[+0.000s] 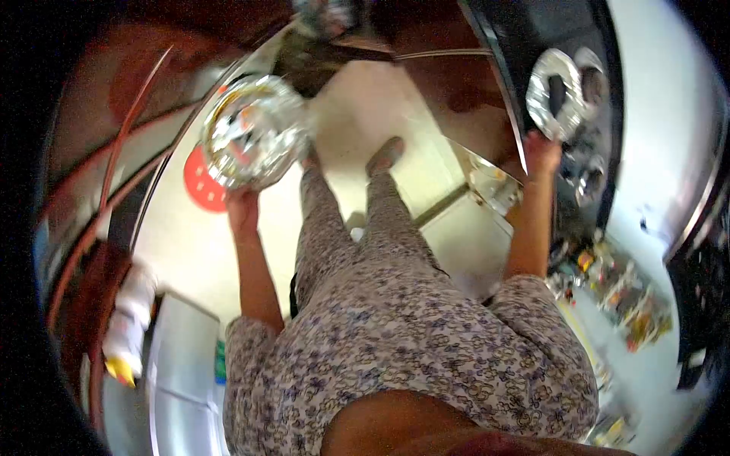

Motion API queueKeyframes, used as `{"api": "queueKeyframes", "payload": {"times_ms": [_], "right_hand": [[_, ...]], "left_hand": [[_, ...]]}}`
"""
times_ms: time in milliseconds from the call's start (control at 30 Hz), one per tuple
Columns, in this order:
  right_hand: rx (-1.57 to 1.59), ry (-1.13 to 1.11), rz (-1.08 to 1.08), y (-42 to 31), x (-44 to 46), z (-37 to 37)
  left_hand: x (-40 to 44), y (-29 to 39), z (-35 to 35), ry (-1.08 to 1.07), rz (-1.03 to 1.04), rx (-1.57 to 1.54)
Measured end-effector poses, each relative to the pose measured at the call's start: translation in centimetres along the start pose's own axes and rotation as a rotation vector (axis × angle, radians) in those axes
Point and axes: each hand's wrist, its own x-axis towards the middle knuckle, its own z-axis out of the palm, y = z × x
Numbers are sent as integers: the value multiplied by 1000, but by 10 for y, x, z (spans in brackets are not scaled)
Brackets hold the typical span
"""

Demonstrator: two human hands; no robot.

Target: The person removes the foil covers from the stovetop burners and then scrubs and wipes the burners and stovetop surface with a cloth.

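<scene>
Holds a shiny round metal dish (258,133) at ten o'clock with the left hand (242,211), fingers closed on the near edge, seemingly to bear the weight from the body side and leave the rest of the rim free. Carries the dish well out from the floral clothing (395,327), presumably for clearance, partly covering a red round thing (201,181) with pale spots at half past nine. Reaches with the right hand (541,156) to two o'clock, to the near end of a silvery ring-shaped thing (538,95) over a black surface (525,26); through the blur, cannot tell touch from grip, nor finger opening. Spreads both arms wide, probably for balance between the two sides. Can read no brand or label anywhere, neither on the packets (642,304) towards four o'clock nor on the white, yellow-ended item (134,315) at eight.
</scene>
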Motion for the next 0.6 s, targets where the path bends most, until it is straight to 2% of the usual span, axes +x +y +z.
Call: {"api": "queueKeyframes", "payload": {"times_ms": [33, 67, 100, 133, 167, 233, 267, 300, 367, 433, 467, 500, 533, 567, 600], "right_hand": [[26, -91, 3, 6, 41, -25], [-12, -185, 112, -18, -9, 16], [130, -327, 250, -3, 66, -32], [-148, -329, 59, 4, 100, -52], [-433, -281, -125, 12, 132, -71], [-1, -127, 125, -11, 93, -30], [87, -104, 102, -13, 89, -18], [34, -128, 28, -15, 57, 9], [-390, -333, -319, -7, -14, 70], [-487, -509, -318, 19, -115, 140], [-374, -580, -136, 35, -150, 167], [-811, -705, -606, 80, -130, 152], [-692, -711, -203, 102, -162, 177], [-568, -620, 174, 123, -194, 203], [-730, -714, 161, 149, -218, 220]], "left_hand": [[2, -11, -1, -39, 80, -5], [10, -19, -23, -52, 67, -56], [9, -25, -19, 42, 51, -52], [6, -29, -8, 80, 89, -75], [8, -32, -10, -5, 57, -106], [6, -32, 6, 48, 86, -173], [5, -32, 8, 39, 82, -169], [7, -39, -6, 41, 118, -129], [19, -50, -19, 39, 170, -26], [22, -49, -18, 67, 205, 109], [23, -50, -18, 81, 220, 177], [26, -52, -20, 81, 221, 235], [26, -52, -18, 79, 227, 300], [35, -56, -24, 75, 231, 359], [45, -65, -36, 22, 206, 134]]}}
